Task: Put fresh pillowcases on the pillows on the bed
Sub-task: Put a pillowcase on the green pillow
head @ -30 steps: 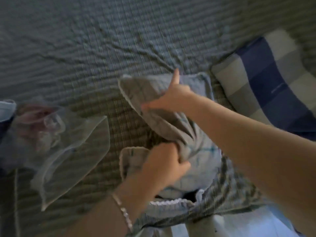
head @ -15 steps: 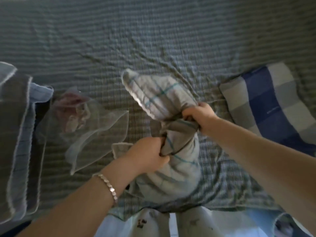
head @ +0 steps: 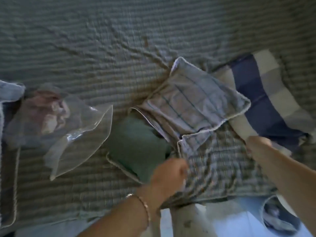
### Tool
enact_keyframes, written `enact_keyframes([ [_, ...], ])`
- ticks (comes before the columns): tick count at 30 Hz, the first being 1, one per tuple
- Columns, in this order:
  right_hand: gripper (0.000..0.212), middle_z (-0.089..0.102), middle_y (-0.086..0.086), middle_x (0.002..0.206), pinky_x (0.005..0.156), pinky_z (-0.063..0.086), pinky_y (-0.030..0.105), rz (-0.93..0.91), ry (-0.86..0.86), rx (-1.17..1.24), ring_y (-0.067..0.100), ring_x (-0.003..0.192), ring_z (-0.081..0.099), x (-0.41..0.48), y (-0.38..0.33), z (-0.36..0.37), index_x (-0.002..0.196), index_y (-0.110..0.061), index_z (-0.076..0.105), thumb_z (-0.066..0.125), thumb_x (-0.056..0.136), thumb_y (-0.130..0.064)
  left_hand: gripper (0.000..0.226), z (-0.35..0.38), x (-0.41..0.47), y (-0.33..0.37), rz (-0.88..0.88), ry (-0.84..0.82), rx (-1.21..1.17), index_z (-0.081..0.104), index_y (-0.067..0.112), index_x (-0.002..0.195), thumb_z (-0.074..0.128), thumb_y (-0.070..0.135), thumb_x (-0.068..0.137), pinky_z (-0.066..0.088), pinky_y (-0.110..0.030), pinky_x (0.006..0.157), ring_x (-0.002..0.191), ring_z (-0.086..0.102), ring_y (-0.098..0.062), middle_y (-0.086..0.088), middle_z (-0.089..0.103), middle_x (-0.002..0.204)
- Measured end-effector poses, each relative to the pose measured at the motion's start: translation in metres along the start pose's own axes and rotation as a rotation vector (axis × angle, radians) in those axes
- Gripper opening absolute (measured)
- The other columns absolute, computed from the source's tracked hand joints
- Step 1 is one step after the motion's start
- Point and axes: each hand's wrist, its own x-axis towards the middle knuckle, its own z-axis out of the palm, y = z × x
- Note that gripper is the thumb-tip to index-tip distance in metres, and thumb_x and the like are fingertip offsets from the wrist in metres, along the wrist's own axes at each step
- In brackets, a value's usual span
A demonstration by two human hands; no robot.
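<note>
hands apart, a person's left hand and right hand each clutch the near edge of a plaid pillowcase, its length running away across the bed toward a blue checked pillow, nearer the right hand.

The pillowcase is grey with thin blue lines and a white edge; it lies crumpled and partly folded on the striped bed; its right corner rests on a blue and grey checked pillow.
</note>
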Motion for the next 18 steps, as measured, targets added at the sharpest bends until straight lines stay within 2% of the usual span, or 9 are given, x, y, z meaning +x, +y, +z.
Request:
enact_keyframes([
  [2, 0.029, 0.049, 0.009, 0.068, 0.048, 0.034, 0.027, -0.045, 0.047, -0.352, 0.020, 0.058, 0.042, -0.011, 0.006, 0.012, 0.071, -0.006, 0.052, 0.043, 0.095, -0.018, 0.016, -0.009, 0.011, -0.031, -0.104, 0.266, 0.026, 0.060, 0.014, 0.096, 0.047, 0.013, 0.087, 0.045, -0.036, 0.081, 0.096, 0.055, -0.026, -0.006, 0.058, 0.102],
  [5, 0.029, 0.052, 0.003, 0.059, 0.042, 0.029, 0.020, -0.304, -0.037, -0.414, 0.016, 0.048, 0.043, -0.035, 0.013, 0.067, 0.067, -0.014, 0.058, 0.043, 0.092, -0.015, 0.027, -0.029, 0.047, -0.071, -0.048, 0.545, 0.243, 0.063, 0.009, 0.102, 0.058, 0.005, 0.076, 0.042, -0.038, 0.086, 0.101, 0.054, -0.030, -0.009, 0.058, 0.112],
  [6, 0.026, 0.054, 0.000, 0.064, 0.044, 0.032, 0.020, -0.372, -0.084, -0.405, 0.014, 0.051, 0.047, -0.043, 0.012, 0.086, 0.072, -0.017, 0.060, 0.044, 0.091, -0.016, 0.033, -0.038, 0.061, -0.086, -0.089, 0.573, 0.289, 0.061, 0.007, 0.108, 0.059, 0.006, 0.075, 0.041, -0.039, 0.088, 0.104, 0.053, -0.033, -0.011, 0.056, 0.118],
  [8, 0.015, 0.055, -0.002, 0.084, 0.056, 0.039, 0.023, -0.521, -0.157, -0.418, 0.016, 0.072, 0.056, -0.055, 0.007, 0.127, 0.087, -0.020, 0.063, 0.048, 0.091, -0.021, 0.047, -0.056, 0.086, -0.114, -0.227, 0.535, 0.320, 0.050, 0.007, 0.124, 0.060, 0.012, 0.078, 0.038, -0.042, 0.096, 0.117, 0.047, -0.033, -0.013, 0.046, 0.132],
  [9, 0.016, 0.055, 0.000, 0.094, 0.063, 0.041, 0.025, -0.593, -0.186, -0.458, 0.020, 0.086, 0.057, -0.057, 0.007, 0.146, 0.098, -0.018, 0.062, 0.049, 0.090, -0.025, 0.054, -0.063, 0.095, -0.129, -0.281, 0.496, 0.335, 0.043, 0.010, 0.131, 0.060, 0.015, 0.080, 0.036, -0.043, 0.100, 0.124, 0.042, -0.032, -0.012, 0.040, 0.140],
  [11, 0.031, 0.053, 0.003, 0.113, 0.081, 0.042, 0.032, -0.679, -0.159, -0.529, 0.024, 0.108, 0.050, -0.062, 0.006, 0.184, 0.115, -0.017, 0.054, 0.050, 0.089, -0.034, 0.060, -0.071, 0.116, -0.160, -0.270, 0.396, 0.409, 0.036, 0.017, 0.139, 0.059, 0.019, 0.084, 0.034, -0.043, 0.103, 0.132, 0.034, -0.030, -0.008, 0.029, 0.149],
  [14, 0.041, 0.046, 0.007, 0.124, 0.090, 0.039, 0.038, -0.709, -0.086, -0.688, 0.028, 0.117, 0.043, -0.056, 0.002, 0.222, 0.123, -0.016, 0.042, 0.050, 0.089, -0.039, 0.045, -0.074, 0.135, -0.180, -0.085, 0.371, 0.500, 0.049, 0.018, 0.130, 0.058, 0.020, 0.086, 0.036, -0.045, 0.102, 0.130, 0.035, -0.032, -0.008, 0.033, 0.146],
  [16, 0.035, 0.045, 0.009, 0.126, 0.089, 0.040, 0.038, -0.673, -0.046, -0.789, 0.029, 0.119, 0.041, -0.042, 0.001, 0.234, 0.123, -0.014, 0.044, 0.047, 0.092, -0.030, 0.023, -0.072, 0.145, -0.181, -0.052, 0.394, 0.573, 0.061, 0.015, 0.106, 0.060, 0.023, 0.085, 0.031, -0.046, 0.100, 0.128, 0.032, -0.034, -0.011, 0.037, 0.140],
  [18, 0.030, 0.044, 0.012, 0.128, 0.091, 0.039, 0.039, -0.642, -0.004, -0.855, 0.031, 0.121, 0.039, -0.028, 0.001, 0.236, 0.122, -0.011, 0.049, 0.039, 0.094, -0.016, 0.013, -0.070, 0.155, -0.178, -0.020, 0.422, 0.641, 0.061, 0.013, 0.090, 0.058, 0.025, 0.086, 0.025, -0.045, 0.099, 0.124, 0.034, -0.034, -0.012, 0.042, 0.132],
])
